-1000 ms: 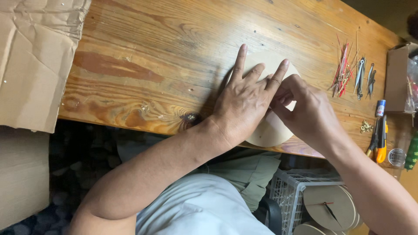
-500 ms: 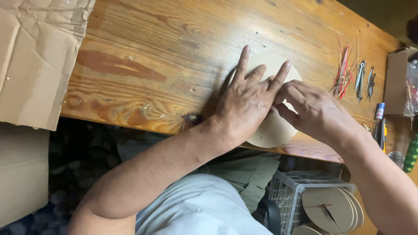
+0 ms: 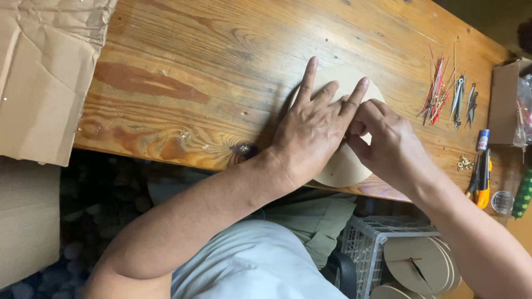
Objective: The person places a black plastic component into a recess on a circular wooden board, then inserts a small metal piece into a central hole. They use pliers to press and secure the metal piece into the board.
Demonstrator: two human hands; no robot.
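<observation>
Head view: while the left hand lies flat, fingers spread, pressing the pale round disc onto the wooden surface, the right hand pinches at its centre.
Progress: mid-assembly, apparently; loose clock hands unused, finished discs in the crate.

One head-worn view only — looks steeply down, close in, over the desk near edge; lap and floor at bottom.
</observation>
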